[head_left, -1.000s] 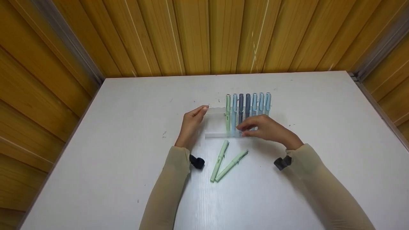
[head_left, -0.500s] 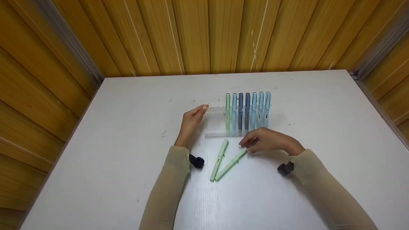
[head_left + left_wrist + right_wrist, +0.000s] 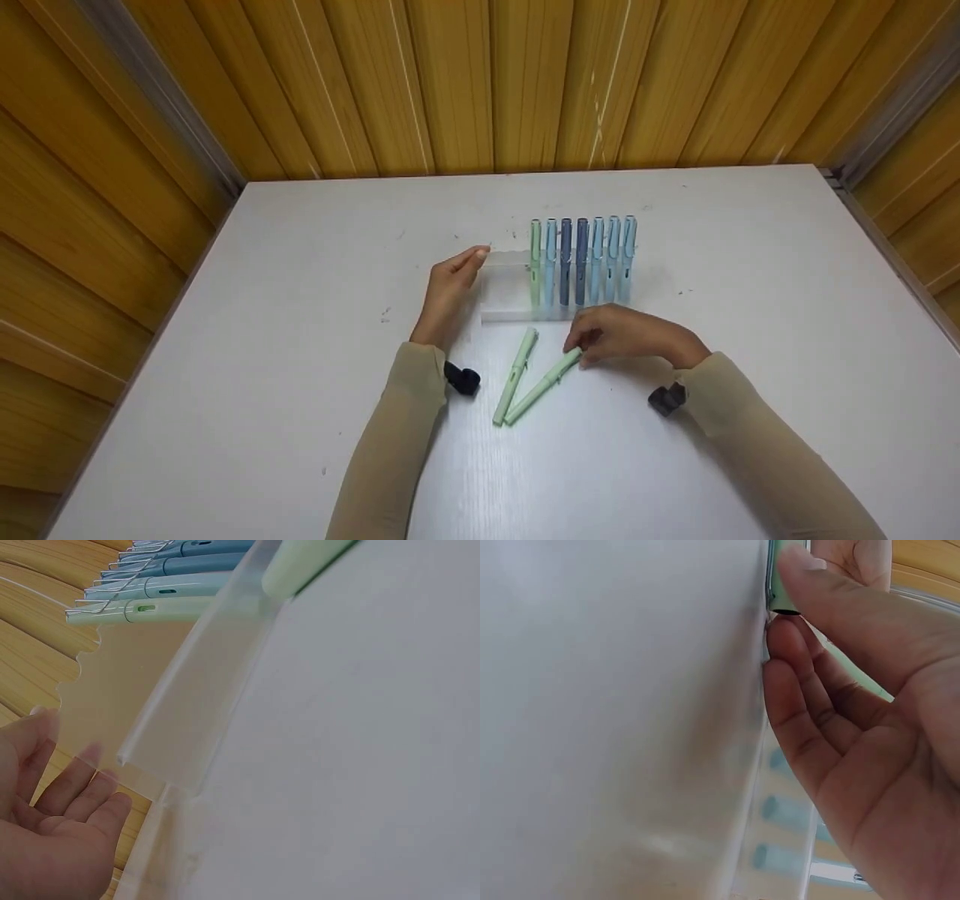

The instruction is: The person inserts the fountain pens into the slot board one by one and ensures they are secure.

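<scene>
A clear plastic pen stand (image 3: 504, 291) holds a row of upright pens: a green pen (image 3: 535, 262) at the left, then light blue and dark blue ones. At its left side, my left hand (image 3: 448, 292) grips the stand's edge; in the left wrist view the thumb and fingers (image 3: 97, 802) are on either side of the clear sheet. In front of the stand, my right hand (image 3: 628, 335) pinches the cap end of a green pen (image 3: 543, 387) lying on the table. The right wrist view shows the thumb on that green cap (image 3: 784, 596).
Another green pen (image 3: 515, 379) lies just left of the pinched one, their lower ends close together. The white table (image 3: 285, 315) runs back to a wood-patterned wall (image 3: 457, 90). Black wrist cameras (image 3: 463, 380) stick out from both sleeves.
My right hand has come down from the front of the stand toward the nearer table and taken hold of the right-hand green pen's cap end. My left hand stays at the stand.
</scene>
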`<state>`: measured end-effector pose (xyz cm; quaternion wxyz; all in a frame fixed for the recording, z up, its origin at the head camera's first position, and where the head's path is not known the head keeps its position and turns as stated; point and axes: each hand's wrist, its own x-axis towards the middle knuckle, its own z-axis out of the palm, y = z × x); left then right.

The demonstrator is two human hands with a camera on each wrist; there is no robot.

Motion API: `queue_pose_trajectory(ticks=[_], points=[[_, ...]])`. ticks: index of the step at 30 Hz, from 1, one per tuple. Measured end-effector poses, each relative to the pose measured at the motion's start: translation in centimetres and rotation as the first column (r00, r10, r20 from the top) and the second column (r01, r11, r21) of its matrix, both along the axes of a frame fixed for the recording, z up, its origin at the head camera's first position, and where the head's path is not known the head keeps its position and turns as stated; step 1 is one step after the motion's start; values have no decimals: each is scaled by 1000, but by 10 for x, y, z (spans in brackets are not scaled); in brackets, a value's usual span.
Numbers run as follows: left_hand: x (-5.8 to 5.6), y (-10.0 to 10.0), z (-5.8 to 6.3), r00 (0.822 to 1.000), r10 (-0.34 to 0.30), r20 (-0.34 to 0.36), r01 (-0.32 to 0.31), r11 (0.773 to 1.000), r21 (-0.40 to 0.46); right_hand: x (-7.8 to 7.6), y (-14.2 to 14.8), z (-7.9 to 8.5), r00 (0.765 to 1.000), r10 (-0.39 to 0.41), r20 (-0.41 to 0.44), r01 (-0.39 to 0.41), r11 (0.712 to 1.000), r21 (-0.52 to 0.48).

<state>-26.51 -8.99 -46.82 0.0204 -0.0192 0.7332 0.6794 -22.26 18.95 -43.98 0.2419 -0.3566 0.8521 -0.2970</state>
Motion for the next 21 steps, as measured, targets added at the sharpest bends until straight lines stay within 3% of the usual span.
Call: queue_pose_trajectory(ticks=[10,21], points=[[1,0,2,1000,-11,-20,11,1000,-18,-1,2,3,1000,26,12,-26,999,21],[1,-2,2,999,-19,-40,17,999,-45,-6,10,2,998,-17,64,16,1000,6]])
